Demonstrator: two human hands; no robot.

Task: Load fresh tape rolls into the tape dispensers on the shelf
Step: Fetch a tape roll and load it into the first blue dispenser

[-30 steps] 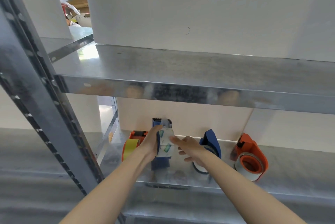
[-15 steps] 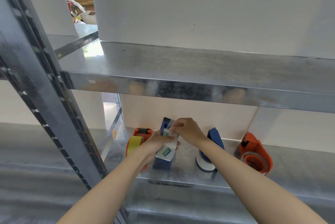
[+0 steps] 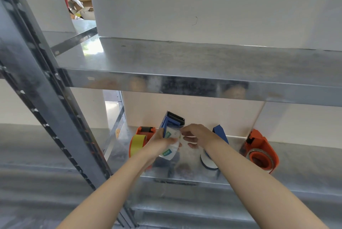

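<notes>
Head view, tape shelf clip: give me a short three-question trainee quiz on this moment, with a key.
1. True or false: the left hand grips the blue plastic tape dispenser that carries the clear printed roll.
2. Multiple choice: what colour is the tape in the orange plastic dispenser at far left? A yellow, B black, C red.
3. Short answer: how many tape dispensers are in view at the lower metal shelf, counting the held one?
Key: 1 true; 2 A; 3 four.
</notes>
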